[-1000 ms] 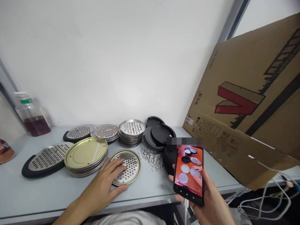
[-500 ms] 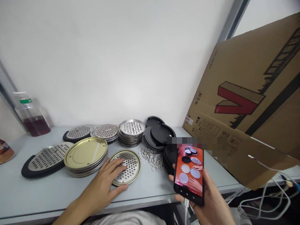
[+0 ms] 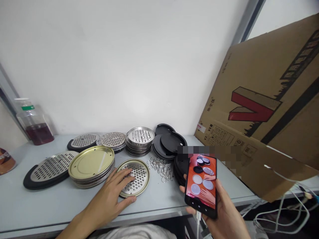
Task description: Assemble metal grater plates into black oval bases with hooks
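Note:
My left hand [image 3: 115,189] lies with spread fingers over the left side of a round perforated grater disc [image 3: 138,177] with a gold rim. In my right hand [image 3: 224,205] is a smartphone [image 3: 201,186], its lit screen picturing discs and hands on a red surface; a white cable is plugged into its lower end. Left of my left hand stands a stack of gold-topped round discs [image 3: 92,162]. Small metal clips [image 3: 161,168] lie in a pile between the grater disc and the phone. Black round plates [image 3: 173,142] are stacked behind the phone, partly hidden by it.
Silver grater discs [image 3: 140,136] form a stack near the wall, beside another grater stack [image 3: 112,140]. Two black-rimmed graters [image 3: 53,167] lie at left. A bottle of dark liquid [image 3: 36,127] stands far left. A large cardboard box [image 3: 249,76] leans at right, above white cables [image 3: 281,212].

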The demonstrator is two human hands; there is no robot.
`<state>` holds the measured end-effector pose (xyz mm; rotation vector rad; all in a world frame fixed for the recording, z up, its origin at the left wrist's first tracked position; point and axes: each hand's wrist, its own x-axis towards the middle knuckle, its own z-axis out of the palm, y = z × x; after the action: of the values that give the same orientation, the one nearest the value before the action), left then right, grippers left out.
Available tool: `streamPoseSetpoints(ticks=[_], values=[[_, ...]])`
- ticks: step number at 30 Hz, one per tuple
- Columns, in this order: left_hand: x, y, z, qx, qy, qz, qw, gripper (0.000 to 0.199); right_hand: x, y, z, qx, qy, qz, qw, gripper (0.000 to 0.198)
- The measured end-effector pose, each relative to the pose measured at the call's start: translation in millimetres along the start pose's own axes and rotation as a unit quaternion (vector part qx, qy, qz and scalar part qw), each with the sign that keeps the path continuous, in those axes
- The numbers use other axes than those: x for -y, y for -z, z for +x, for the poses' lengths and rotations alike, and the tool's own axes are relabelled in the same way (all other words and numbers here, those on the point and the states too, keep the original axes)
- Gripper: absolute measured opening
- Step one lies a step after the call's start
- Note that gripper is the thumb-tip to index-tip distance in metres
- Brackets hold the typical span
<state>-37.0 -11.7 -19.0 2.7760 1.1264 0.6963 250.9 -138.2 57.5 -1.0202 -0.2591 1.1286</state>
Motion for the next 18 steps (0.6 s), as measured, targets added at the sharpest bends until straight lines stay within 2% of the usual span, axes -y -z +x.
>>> streamPoseSetpoints(ticks=[5,11,18], values=[[-0.3,0.6,0.0,-0.003,0.001,0.0,1.0,0.049,-0.6,0.9,0.0,-0.007,-0.007,0.008,1.0,0.077],[-0.2,0.6,-0.4,0.015,0.002,0.002,1.0,0.049,-1.4,0.9,0.1,-0.001,0.001,0.003,1.0,0.073],[-0.1,0.5,-0.2,0.006,0.004,0.002,1.0,0.048,0.1,0.7,0.4,-0.006,-0.008,0.0,1.0,0.079]])
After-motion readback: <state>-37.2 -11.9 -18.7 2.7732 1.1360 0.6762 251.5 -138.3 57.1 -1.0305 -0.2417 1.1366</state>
